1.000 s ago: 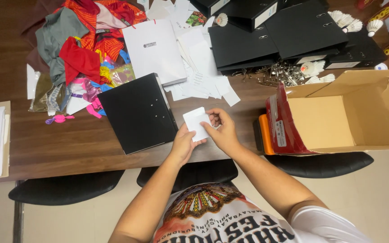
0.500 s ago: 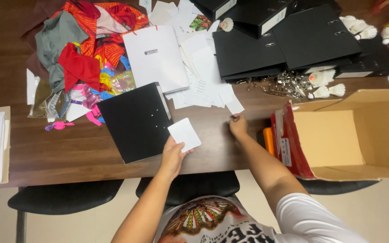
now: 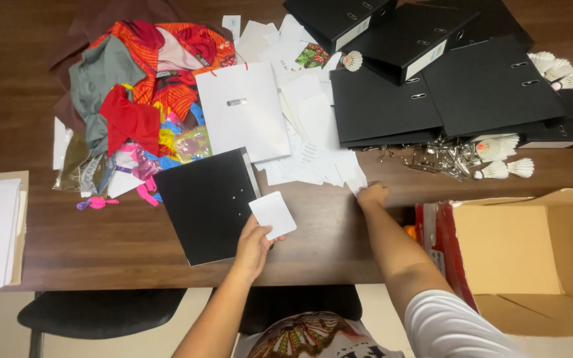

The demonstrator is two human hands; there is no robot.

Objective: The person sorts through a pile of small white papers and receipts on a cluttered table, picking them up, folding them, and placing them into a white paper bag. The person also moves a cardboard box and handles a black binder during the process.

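Lower centre, the left hand pinches a small white card over the black binder. The right hand, fingers curled, presses the loose papers; best slide one sheet free slowly.

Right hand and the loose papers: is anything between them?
Nothing visible stands between. The right hand lies at the near edge of the papers, its fingers seemingly on a sheet's corner. The left hand holds a white card apart, over the black binder.

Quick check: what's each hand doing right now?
Left hand: closed on a small white card, held above the black binder.
Right hand: fingers curled at the edge of the loose white papers; grip cannot be told.
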